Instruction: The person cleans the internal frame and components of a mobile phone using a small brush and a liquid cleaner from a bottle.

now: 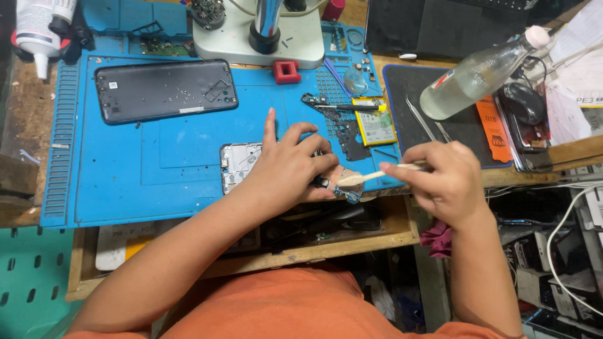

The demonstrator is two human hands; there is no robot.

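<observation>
My left hand (290, 164) rests on an opened phone frame (237, 164) on the blue work mat (125, 182) and pinches a small circuit board (344, 188) at the mat's front edge. My right hand (447, 182) grips a pale thin stick tool (370, 176), whose flat tip touches the circuit board. The hand hides most of the phone frame.
A dark phone back cover (164, 90) lies at the mat's back left. Behind stand a microscope base (257, 34), a red block (287, 71), a phone battery (374, 122), tweezers (419, 118) on a black mat and a tilted clear bottle (477, 75). An open drawer (314, 232) sits below.
</observation>
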